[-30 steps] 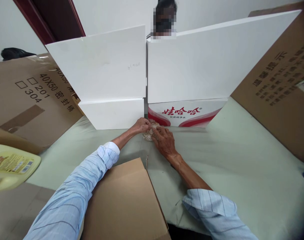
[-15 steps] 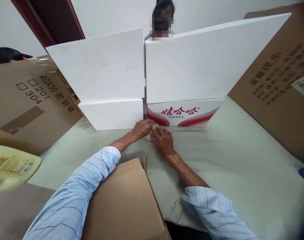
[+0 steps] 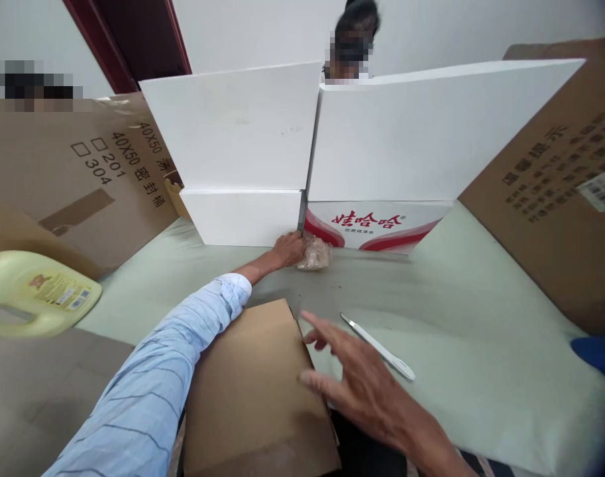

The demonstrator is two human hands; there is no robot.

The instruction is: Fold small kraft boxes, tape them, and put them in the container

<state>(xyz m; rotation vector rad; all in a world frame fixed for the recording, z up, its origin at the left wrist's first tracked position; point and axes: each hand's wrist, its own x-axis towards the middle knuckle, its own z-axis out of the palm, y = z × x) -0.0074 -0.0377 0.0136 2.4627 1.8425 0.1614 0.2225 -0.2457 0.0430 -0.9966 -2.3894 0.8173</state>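
Table cover (image 3: 481,318): pale green, plain. Small bag (image 3: 315,254): clear w/ tan-brown contents. Slim tool (image 3: 379,346): white, silvery tip. Sleeve (image 3: 167,371): lt blue w/ thin dark stripes. Near carton (image 3: 252,397): plain brown. L carton (image 3: 58,172) & R carton (image 3: 555,185): brown w/ blk print; the R one also has a white barcode label. Upright boards (image 3: 242,126): plain white. Low box (image 3: 372,224): white w/ red characters & red swooshes. Jug (image 3: 34,298): pale yellow, multicolour label. Door frame (image 3: 133,40): dark red. Item at R edge (image 3: 600,354): blue.

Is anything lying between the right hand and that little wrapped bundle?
Nothing visible: bare table lies between the right hand and the bundle. A slim white tool lies just right of that path, and the left hand rests against the bundle's left side.
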